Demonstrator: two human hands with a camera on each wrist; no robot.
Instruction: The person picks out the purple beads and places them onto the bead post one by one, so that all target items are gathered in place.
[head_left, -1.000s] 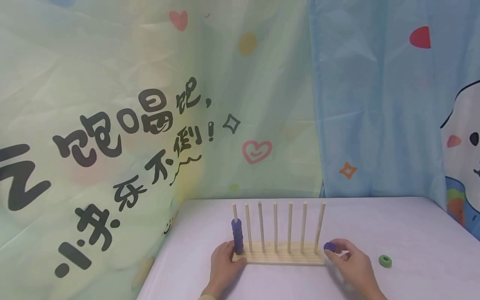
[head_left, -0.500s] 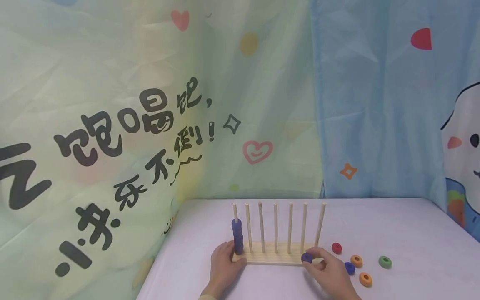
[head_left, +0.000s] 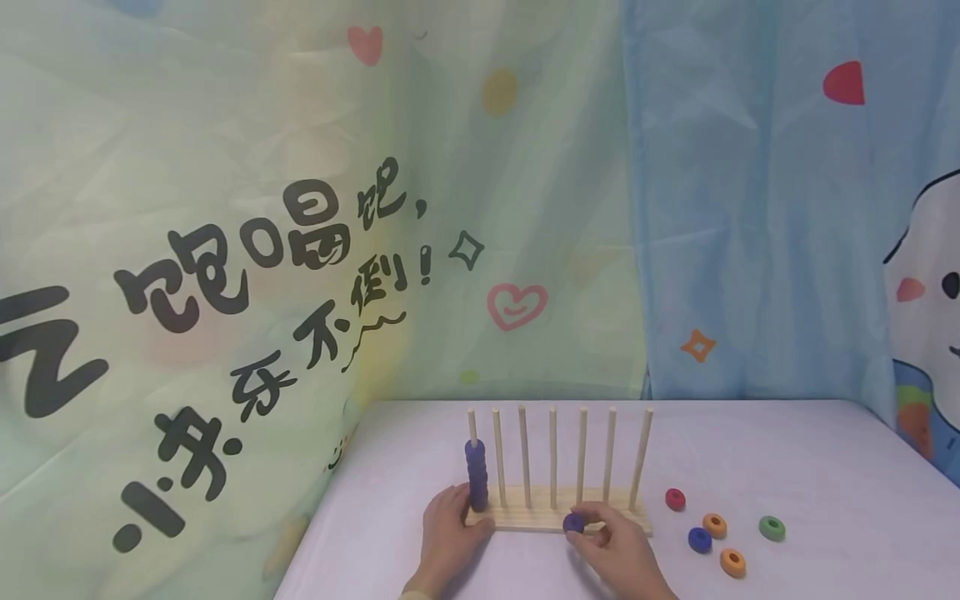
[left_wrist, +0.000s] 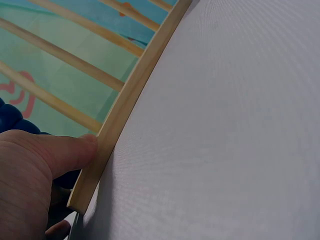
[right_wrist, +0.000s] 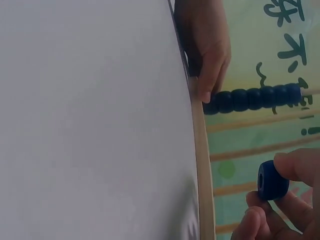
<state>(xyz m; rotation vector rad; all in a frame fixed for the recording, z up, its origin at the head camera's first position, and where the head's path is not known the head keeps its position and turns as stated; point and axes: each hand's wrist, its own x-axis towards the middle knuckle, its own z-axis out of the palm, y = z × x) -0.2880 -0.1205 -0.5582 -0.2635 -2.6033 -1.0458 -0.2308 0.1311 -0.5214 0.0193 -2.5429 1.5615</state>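
Note:
A wooden bead rack [head_left: 525, 518] stands on the table with a row of several upright pegs. Its leftmost peg carries a stack of dark blue beads [head_left: 476, 477]. My left hand [head_left: 450, 527] grips the left end of the base; in the left wrist view its thumb [left_wrist: 80, 150] presses on the wooden edge. Between the thumb and fingers of my right hand [head_left: 621, 546] a blue bead [head_left: 573, 523] is pinched, in front of the base. In the right wrist view that bead [right_wrist: 272, 181] is tilted, its hole partly showing, apart from the pegs.
Right of the rack lie loose beads: a red bead [head_left: 675, 499], two orange beads [head_left: 715, 525], a blue bead [head_left: 700, 540] and a green bead [head_left: 772, 527]. The white-covered table [head_left: 780, 450] ends at printed curtains [head_left: 750, 250] behind.
My right hand has carried the pinched blue bead leftward, from the rack's right end to in front of the base. Loose beads it covered have come into view. The left hand keeps its place.

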